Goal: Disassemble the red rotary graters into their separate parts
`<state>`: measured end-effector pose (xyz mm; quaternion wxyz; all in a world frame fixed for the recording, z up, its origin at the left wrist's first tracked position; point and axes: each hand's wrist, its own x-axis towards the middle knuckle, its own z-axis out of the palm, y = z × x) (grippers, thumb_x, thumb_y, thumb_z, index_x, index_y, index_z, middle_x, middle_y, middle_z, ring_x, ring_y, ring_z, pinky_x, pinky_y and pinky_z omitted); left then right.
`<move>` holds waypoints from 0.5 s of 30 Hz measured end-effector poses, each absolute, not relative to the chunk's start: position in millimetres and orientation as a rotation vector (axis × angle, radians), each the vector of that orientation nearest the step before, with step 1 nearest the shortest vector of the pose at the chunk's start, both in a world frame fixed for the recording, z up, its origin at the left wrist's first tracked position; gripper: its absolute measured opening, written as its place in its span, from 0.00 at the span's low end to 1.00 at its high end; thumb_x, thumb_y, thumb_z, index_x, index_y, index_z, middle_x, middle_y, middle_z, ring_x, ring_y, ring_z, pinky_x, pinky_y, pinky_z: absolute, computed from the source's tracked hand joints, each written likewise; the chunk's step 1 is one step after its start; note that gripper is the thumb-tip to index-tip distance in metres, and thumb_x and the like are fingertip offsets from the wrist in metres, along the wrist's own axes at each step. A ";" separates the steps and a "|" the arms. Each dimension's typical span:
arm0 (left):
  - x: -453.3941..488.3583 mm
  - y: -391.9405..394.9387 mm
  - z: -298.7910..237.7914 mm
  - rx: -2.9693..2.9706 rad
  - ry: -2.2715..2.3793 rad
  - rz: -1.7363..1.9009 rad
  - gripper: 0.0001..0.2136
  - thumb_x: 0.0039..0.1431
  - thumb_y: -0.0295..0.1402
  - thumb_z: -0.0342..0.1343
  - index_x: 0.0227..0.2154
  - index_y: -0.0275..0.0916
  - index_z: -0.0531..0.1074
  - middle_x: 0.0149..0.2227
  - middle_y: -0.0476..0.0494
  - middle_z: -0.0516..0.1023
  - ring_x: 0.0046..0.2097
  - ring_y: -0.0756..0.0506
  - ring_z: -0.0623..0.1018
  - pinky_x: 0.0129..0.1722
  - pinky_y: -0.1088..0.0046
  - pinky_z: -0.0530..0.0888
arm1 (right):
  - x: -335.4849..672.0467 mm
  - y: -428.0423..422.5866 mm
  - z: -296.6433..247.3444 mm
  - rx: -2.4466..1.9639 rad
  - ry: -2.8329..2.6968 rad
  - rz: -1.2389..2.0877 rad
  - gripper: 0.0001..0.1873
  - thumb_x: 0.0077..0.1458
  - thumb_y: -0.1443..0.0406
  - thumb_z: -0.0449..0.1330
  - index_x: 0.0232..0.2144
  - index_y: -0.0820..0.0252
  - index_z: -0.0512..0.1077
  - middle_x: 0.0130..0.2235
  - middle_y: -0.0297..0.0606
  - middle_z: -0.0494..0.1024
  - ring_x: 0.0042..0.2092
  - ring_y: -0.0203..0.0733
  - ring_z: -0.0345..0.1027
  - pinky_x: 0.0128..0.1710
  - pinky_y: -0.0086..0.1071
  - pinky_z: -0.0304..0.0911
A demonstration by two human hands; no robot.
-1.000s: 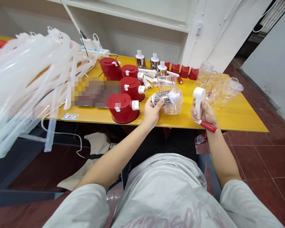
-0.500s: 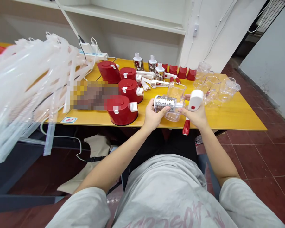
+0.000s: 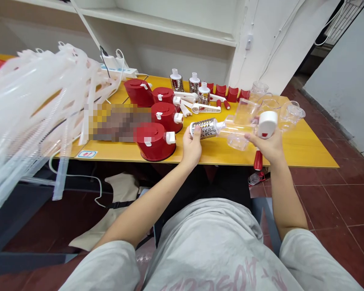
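Observation:
My left hand [image 3: 193, 145] is closed around the white-rimmed end of a metal grater drum [image 3: 208, 128]. The drum's white stem points right, at the left mouth of a clear plastic grater housing [image 3: 230, 128]. Most of the drum lies outside the housing; whether the stem's tip is just inside it, I cannot tell. My right hand [image 3: 268, 143] grips the housing from its right side. A white crank handle [image 3: 267, 123] with a red grip [image 3: 258, 160] sits at that hand, its grip hanging down past the table's front edge.
Several red bases [image 3: 155, 139] with white knobs stand left of my hands. Behind lie more grater drums [image 3: 204, 95], white crank handles [image 3: 206, 108] and red pushers [image 3: 232, 93]. Clear housings [image 3: 291, 113] stand at right on the yellow table [image 3: 315, 149]. Clear plastic strips [image 3: 48, 105] pile at left.
The grater drum has come out of the clear housing to the left. My right hand has moved right with the housing and crank handle; my left hand has shifted slightly left.

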<state>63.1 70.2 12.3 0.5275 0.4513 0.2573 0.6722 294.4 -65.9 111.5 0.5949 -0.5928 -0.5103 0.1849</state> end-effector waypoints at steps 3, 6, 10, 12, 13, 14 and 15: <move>64.0 72.8 9.6 1.053 0.581 1.606 0.30 0.62 0.66 0.72 0.45 0.42 0.81 0.46 0.44 0.85 0.49 0.44 0.84 0.53 0.71 0.81 | 315.4 -69.3 117.4 -1.271 -1.040 0.389 0.36 0.47 0.55 0.85 0.55 0.50 0.78 0.42 0.32 0.80 0.31 0.32 0.65 0.27 0.28 0.67; 63.0 72.4 10.4 1.029 0.560 1.600 0.28 0.62 0.64 0.74 0.43 0.43 0.81 0.43 0.46 0.83 0.47 0.46 0.83 0.51 0.74 0.80 | 327.4 -71.6 127.4 -1.058 -0.910 0.425 0.32 0.52 0.54 0.82 0.54 0.48 0.73 0.49 0.34 0.80 0.29 0.27 0.60 0.26 0.26 0.63; 60.9 70.5 12.0 1.059 0.564 1.584 0.27 0.62 0.63 0.75 0.40 0.42 0.79 0.41 0.47 0.80 0.44 0.48 0.81 0.50 0.75 0.79 | 340.5 -84.2 150.2 -0.708 -0.640 0.594 0.11 0.68 0.57 0.71 0.45 0.52 0.73 0.47 0.38 0.81 0.27 0.27 0.52 0.23 0.23 0.58; 60.4 69.9 11.9 1.083 0.567 1.576 0.27 0.62 0.63 0.75 0.41 0.42 0.80 0.41 0.47 0.80 0.44 0.48 0.80 0.50 0.75 0.79 | 352.6 -95.0 160.2 -0.372 -0.421 0.744 0.03 0.73 0.61 0.67 0.46 0.52 0.78 0.44 0.39 0.82 0.26 0.29 0.53 0.22 0.23 0.58; 60.3 69.7 11.7 1.093 0.568 1.576 0.27 0.62 0.63 0.74 0.41 0.42 0.80 0.41 0.47 0.81 0.44 0.47 0.80 0.50 0.75 0.79 | 360.5 -100.1 163.4 -0.176 -0.289 0.833 0.04 0.73 0.63 0.68 0.48 0.52 0.80 0.43 0.40 0.83 0.27 0.30 0.55 0.21 0.24 0.58; 60.4 69.7 11.4 1.103 0.568 1.578 0.27 0.63 0.63 0.74 0.42 0.42 0.81 0.42 0.47 0.81 0.44 0.47 0.80 0.49 0.75 0.79 | 369.4 -104.4 165.0 0.002 -0.154 0.922 0.07 0.71 0.64 0.70 0.50 0.51 0.82 0.42 0.40 0.83 0.27 0.32 0.57 0.21 0.25 0.60; 60.5 69.7 11.2 1.112 0.568 1.581 0.28 0.63 0.63 0.74 0.43 0.41 0.81 0.42 0.46 0.82 0.44 0.47 0.80 0.49 0.75 0.79 | 378.9 -107.3 165.1 0.127 -0.037 0.989 0.10 0.68 0.66 0.72 0.51 0.51 0.83 0.42 0.40 0.83 0.28 0.32 0.60 0.21 0.25 0.61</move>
